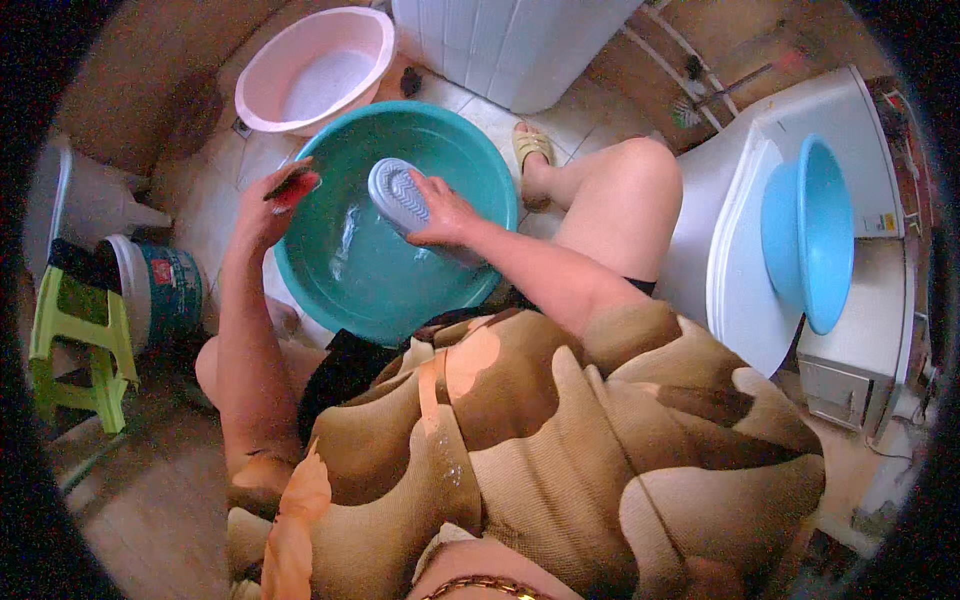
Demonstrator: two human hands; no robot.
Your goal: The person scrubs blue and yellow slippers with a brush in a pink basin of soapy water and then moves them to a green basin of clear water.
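A large green plastic basin (322, 277) with water in it stands on the floor before me. Over its middle, my right hand (448, 214) holds a light grey-blue shoe (397, 187), its patterned sole turned up towards the camera. The fingers wrap the near edge and side, and the shoe's upper is hidden underneath. My left hand (268, 206) is raised at the basin's left rim, apart from the shoe, closed around a small brush (296, 190) with a red part; its shape is partly hidden by the fingers.
A pink basin (251, 90) stands beyond the green one, beside a white ribbed panel (487, 52). A green stool (75, 330) and a bucket (176, 289) are at left. At right, a blue basin (825, 232) leans on a white toilet (731, 247).
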